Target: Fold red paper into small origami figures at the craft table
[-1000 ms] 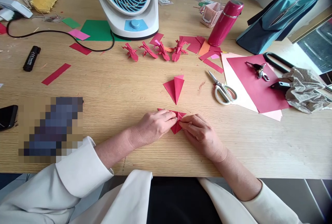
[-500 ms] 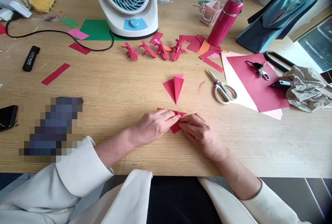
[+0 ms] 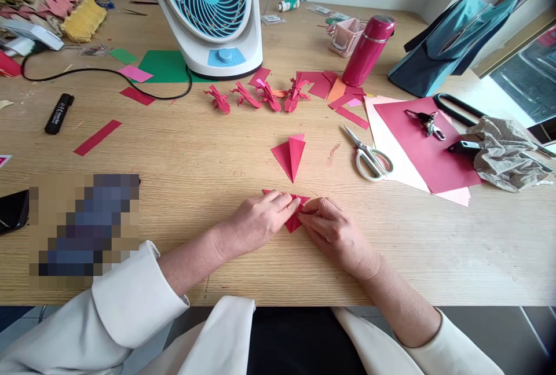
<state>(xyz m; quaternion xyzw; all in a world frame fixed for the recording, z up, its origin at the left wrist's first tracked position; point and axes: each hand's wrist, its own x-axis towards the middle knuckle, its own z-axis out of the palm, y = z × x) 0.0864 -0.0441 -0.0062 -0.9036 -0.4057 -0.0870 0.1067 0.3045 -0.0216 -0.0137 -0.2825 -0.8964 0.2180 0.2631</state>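
Note:
A small folded red paper (image 3: 293, 224) lies on the table between my two hands, much of it hidden by the fingers. My left hand (image 3: 260, 220) holds it down, fingertips pressed together on its upper middle. At its right side, the thumb and bent fingers of my right hand (image 3: 336, 230) pinch the edge. Just beyond my hands rests a second folded red paper (image 3: 292, 158), kite-shaped with its point towards me. Farther back, several finished red origami figures (image 3: 269, 97) stand in a row.
White-handled scissors (image 3: 369, 158) lie to the right, beside red and pink sheets (image 3: 417, 143). A fan (image 3: 217, 22), a red thermos (image 3: 369, 51) and a teal bag (image 3: 438, 45) stand behind. On the left are a black marker (image 3: 59, 113), a red strip (image 3: 98, 137) and a blurred-out object (image 3: 89, 224).
The whole view has shifted slightly, so things appear lower. Both hands stay on the folded red paper, with only slight finger movement.

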